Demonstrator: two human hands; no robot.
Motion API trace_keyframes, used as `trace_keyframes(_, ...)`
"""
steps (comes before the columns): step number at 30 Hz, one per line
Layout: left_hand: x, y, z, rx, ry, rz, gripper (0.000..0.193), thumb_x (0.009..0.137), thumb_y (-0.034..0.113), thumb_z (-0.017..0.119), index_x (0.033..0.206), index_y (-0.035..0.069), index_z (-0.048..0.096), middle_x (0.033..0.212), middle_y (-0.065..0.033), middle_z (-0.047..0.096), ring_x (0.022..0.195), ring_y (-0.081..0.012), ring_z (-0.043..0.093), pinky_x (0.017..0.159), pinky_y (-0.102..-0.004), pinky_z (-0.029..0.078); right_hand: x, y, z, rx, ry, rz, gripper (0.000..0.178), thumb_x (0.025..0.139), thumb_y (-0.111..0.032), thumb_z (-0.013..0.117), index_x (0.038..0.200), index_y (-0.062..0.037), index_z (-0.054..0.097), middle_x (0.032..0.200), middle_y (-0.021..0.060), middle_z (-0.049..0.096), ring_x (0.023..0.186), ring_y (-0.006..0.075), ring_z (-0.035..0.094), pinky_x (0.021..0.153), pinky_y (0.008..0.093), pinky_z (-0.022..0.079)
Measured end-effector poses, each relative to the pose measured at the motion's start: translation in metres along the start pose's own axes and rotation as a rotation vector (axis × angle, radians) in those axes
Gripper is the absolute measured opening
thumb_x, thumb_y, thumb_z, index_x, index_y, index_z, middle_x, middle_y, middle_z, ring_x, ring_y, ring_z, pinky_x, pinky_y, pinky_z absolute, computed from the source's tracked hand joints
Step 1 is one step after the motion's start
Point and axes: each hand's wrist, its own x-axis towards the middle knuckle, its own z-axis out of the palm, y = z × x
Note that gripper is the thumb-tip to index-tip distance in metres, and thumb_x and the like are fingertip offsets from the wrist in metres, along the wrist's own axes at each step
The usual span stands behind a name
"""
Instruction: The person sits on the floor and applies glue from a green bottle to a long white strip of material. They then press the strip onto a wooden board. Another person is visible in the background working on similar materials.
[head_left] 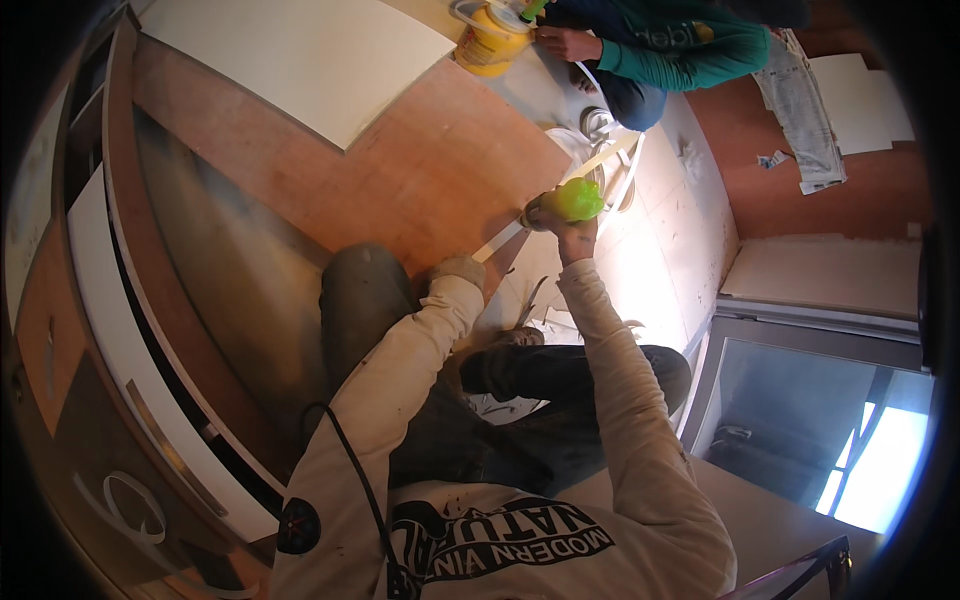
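Note:
My right hand [562,228] is wrapped around a bright green plastic bottle [578,201]. Its narrower end points left, down at a long pale strip [500,240], close to or touching it. The strip runs from my left hand up to the right, past the bottle. My left hand [458,270] closes around the strip's near end, beside the edge of a reddish-brown board [430,180]. Its fingertips are hidden from view.
A large white panel [300,60] overlaps the brown board. Across from me, a person in a green sleeve [680,60] crouches with one hand at a yellow bucket [487,42]. Coiled white strips [598,122] lie on the floor. A curved cabinet piece [150,330] stands left, a glazed frame [800,400] right.

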Motion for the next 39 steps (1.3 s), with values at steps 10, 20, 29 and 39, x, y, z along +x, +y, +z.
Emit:
trace_keyframes(10,0.005,0.013,-0.003,-0.004,0.015,-0.037,0.025,0.089,0.02,0.061,0.109,0.01,0.071,0.116,-0.0132,0.064,0.106,-0.0302,0.065,0.079,-0.0428,0.056,0.025,0.006,-0.02,-0.181,0.095,-0.029,0.046,0.069,-0.006,0.078,0.111,-0.0025,0.06,0.101,0.0083,0.067,0.093,0.0204,0.064,0.084,0.0326,0.052)
trace_keyframes(20,0.019,0.011,0.014,-0.027,-0.001,-0.076,0.027,0.087,0.021,0.062,0.11,0.01,0.07,0.118,-0.015,0.062,0.107,-0.0318,0.064,0.08,-0.0441,0.055,-0.021,-0.027,0.018,-0.075,-0.067,0.027,0.058,0.064,-0.004,0.082,0.116,-0.0013,0.057,0.106,0.0082,0.067,0.097,0.0206,0.064,0.088,0.0337,0.051)
trace_keyframes(29,-0.007,0.01,-0.016,-0.048,-0.017,-0.085,0.018,0.087,0.021,0.063,0.099,0.014,0.073,0.099,-0.0073,0.072,0.094,-0.0243,0.07,0.073,-0.0393,0.057,0.0,-0.012,-0.001,-0.015,0.076,0.034,0.048,0.068,-0.002,0.079,0.112,-0.0005,0.059,0.103,0.0084,0.067,0.093,0.0208,0.065,0.084,0.0334,0.053)
trace_keyframes(39,-0.015,0.008,-0.034,-0.108,-0.09,-0.039,0.02,0.088,0.016,0.059,0.1,0.012,0.074,0.101,-0.0094,0.072,0.095,-0.0264,0.07,0.076,-0.0405,0.057,-0.011,-0.011,0.005,-0.08,-0.03,0.005,0.052,0.066,-0.01,0.081,0.111,-0.0022,0.057,0.106,0.009,0.067,0.094,0.0206,0.065,0.084,0.0332,0.053)
